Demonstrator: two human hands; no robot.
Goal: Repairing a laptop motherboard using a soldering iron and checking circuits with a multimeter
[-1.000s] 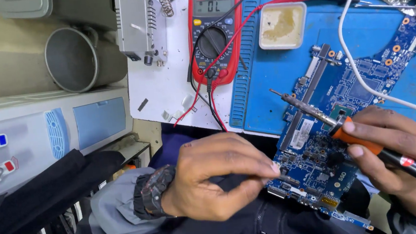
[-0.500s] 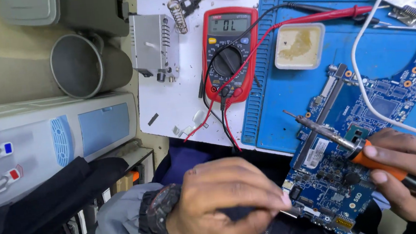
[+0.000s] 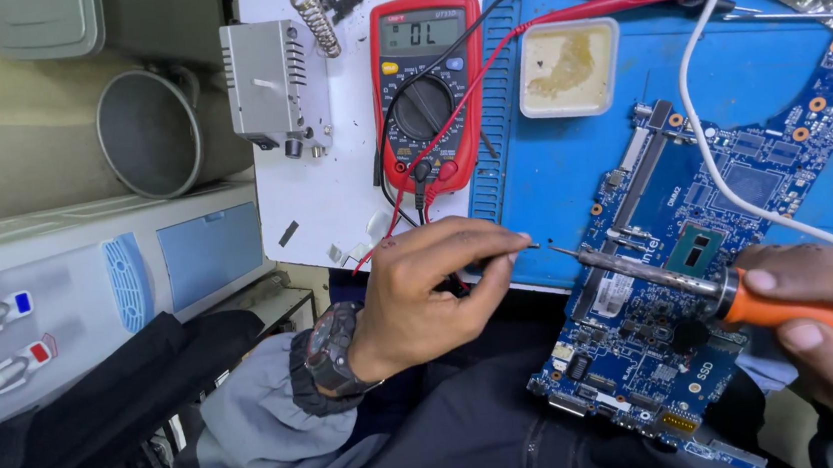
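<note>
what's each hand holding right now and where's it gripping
The right hand grips the soldering iron by its orange handle collar. The left hand pinches a thin dark piece at its rear end, too small to identify.

Bare blue mat (image 3: 571,160) between multimeter (image 3: 421,93) and circuit board (image 3: 701,269).

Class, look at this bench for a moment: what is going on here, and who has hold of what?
A person is working on a blue circuit board at the edge of a blue mat. The right hand grips a soldering iron by its orange collar, its tip just past the board's left edge. The left hand pinches a thin dark piece whose end nearly meets that tip. A red multimeter and a tray of flux lie behind.
</note>
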